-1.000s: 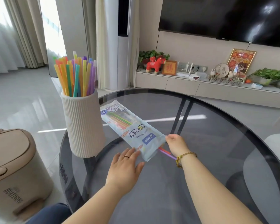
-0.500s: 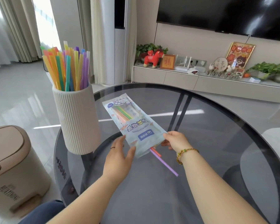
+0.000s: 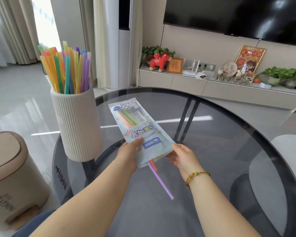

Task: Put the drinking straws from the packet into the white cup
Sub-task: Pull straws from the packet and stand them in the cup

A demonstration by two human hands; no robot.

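packet: being held over the counter near the white cup, left hand gripping its edge, right hand pinching its open corner; purple straw poking out. step: extracting; next, likely pinching that straw.

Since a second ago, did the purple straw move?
Yes. The purple plastic straw has slid further out of the open end of the light blue plastic packet, away from the white ribbed cup.
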